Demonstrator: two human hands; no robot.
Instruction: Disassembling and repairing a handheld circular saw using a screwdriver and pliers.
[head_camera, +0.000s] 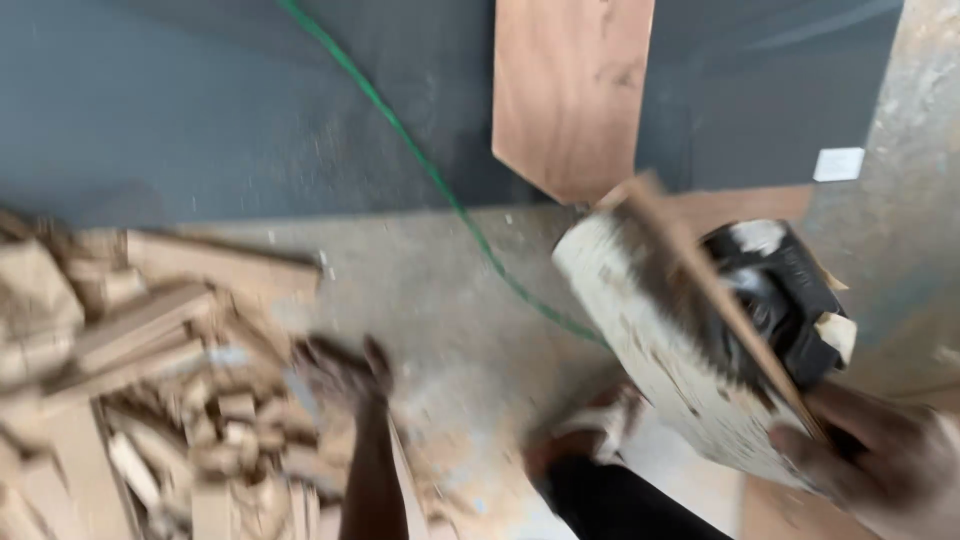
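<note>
Right hand (880, 455) grips a worn white wooden board (665, 350); left hand (345, 370), fingers spread, reaches the blurry pile of pale wood offcuts (130, 390) left of it.

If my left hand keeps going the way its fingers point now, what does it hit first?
Most likely the heap of pale wood offcuts. The left hand reaches down toward the heap's right edge, fingers spread and aimed up-left at the scraps. The picture is blurred, so I cannot tell whether it already touches them.
</note>
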